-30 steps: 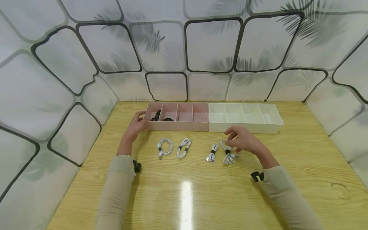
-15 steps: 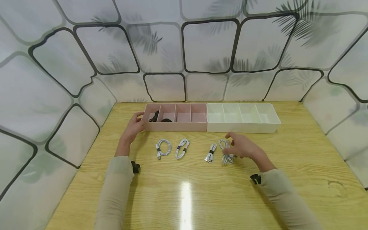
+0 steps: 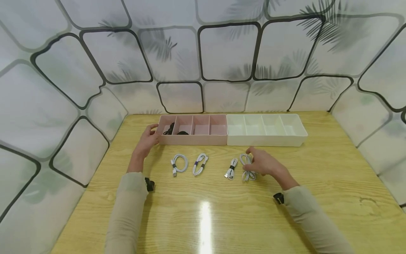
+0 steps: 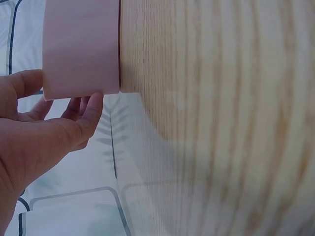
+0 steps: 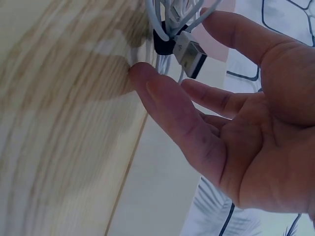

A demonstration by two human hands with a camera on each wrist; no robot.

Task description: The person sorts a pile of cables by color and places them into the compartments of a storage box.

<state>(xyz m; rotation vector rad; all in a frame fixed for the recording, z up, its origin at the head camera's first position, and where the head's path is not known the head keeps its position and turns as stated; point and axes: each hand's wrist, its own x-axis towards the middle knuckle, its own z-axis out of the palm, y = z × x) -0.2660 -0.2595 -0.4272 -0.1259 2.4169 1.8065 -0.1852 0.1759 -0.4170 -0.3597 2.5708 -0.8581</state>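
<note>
In the head view, a pink divided box [image 3: 193,140] holds a black cable [image 3: 170,129] in its leftmost compartment and a dark item [image 3: 183,133] in the one beside it. My left hand [image 3: 147,143] touches the box's left end; the left wrist view shows fingertips [image 4: 98,98] at its edge. Over the rightmost white cable [image 3: 248,176] is my right hand [image 3: 266,164], its fingers spread around the bundle. Up close, this cable has a black tie [image 5: 162,43] and a USB plug [image 5: 190,55]; a firm pinch is not visible.
A white divided box [image 3: 266,141] adjoins the pink one on its right. Three more tied white cables lie in front: a looped one [image 3: 179,163], an oval one [image 3: 200,164] and a small bundle [image 3: 231,169]. A patterned curtain [image 3: 228,53] stands behind the wooden table [image 3: 177,211].
My right hand has lowered and moved slightly left over the rightmost white cable, covering more of it. The left hand stays at the pink box's end. The head view has shifted slightly.
</note>
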